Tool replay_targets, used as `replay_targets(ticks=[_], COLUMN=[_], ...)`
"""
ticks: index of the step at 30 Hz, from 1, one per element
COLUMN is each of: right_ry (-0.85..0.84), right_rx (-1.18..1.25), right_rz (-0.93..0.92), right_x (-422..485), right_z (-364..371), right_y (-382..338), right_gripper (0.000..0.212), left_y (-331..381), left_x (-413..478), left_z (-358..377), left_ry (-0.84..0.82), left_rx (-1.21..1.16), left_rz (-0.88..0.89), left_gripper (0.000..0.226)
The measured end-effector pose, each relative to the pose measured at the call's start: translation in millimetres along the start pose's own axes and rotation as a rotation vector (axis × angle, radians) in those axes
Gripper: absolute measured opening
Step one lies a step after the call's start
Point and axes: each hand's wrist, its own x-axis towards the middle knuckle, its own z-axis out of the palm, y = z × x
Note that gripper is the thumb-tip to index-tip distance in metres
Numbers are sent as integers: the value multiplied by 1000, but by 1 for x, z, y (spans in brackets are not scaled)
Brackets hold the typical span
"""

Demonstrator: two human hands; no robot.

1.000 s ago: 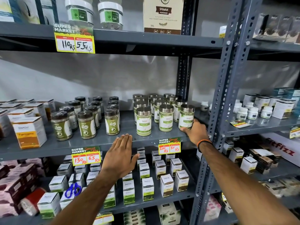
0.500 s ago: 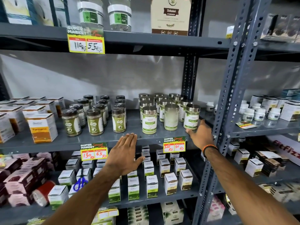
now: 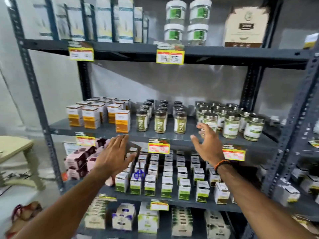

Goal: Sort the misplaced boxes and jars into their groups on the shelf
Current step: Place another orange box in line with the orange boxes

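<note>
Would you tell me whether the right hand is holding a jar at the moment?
No. The right hand is open and empty, fingers spread in front of the steel-lidded jars, none of them gripped.

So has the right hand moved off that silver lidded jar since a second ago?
Yes. The right hand has come off the front right silver-lidded jar and shifted left, now open in front of the leftmost jar of that group.

A pale green table [image 3: 12, 147] stands at the left edge of the frame; blue-handled scissors [image 3: 139, 173] lie lower centre; yellow price tags [image 3: 170, 56] hang above.
</note>
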Motion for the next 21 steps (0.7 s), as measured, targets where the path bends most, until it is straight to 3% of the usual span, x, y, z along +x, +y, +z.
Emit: replay_targets(ticks=[8, 14, 21], right_ry=[-136, -92, -77], right_rx=[-33, -161, -324], right_rz=[-181, -39, 117], right_x=[36, 67, 75], right_z=[154, 226, 263], right_y=[-141, -195, -209], right_gripper=[60, 73, 79], left_y=[-201, -306, -351], left_x=[9, 27, 39], left_z=[-37, -16, 23], left_ry=[-9, -68, -99], left_rx=[123, 65, 82], left_rz=[-113, -146, -61], left_gripper=[88, 101, 101])
